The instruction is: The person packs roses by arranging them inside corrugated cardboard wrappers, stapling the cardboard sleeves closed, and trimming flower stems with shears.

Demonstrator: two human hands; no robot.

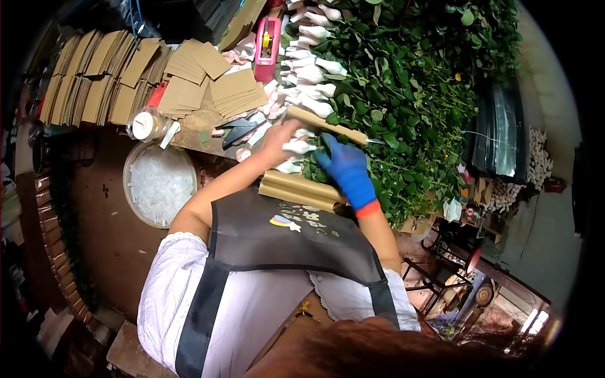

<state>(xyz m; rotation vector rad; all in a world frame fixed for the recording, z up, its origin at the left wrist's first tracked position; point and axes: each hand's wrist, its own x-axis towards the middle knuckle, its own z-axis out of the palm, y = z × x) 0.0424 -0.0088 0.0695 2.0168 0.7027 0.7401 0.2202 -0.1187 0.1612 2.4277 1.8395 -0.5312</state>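
My left hand [277,143], bare, is beside several white-wrapped flower heads [299,147] at the table's front. Its fingers are blurred and partly hidden, so their grip is unclear. On my right hand [345,165] is a blue knitted glove with an orange cuff. Its fingers curl round leafy flower stems just behind those wrapped heads. A corrugated cardboard strip [328,124] lies just beyond both hands. Closer to my apron, a folded piece of brown cardboard [299,190] sits below the flowers. Scissors with black blades [242,129] lie left of my left hand.
Leafy stems [403,94] are heaped at the right, with more wrapped heads [312,72] along their left edge. A pink tape dispenser [266,50], cardboard pieces [236,94] and a jar [145,126] occupy the left. A tub of white pieces [161,186] stands lower left.
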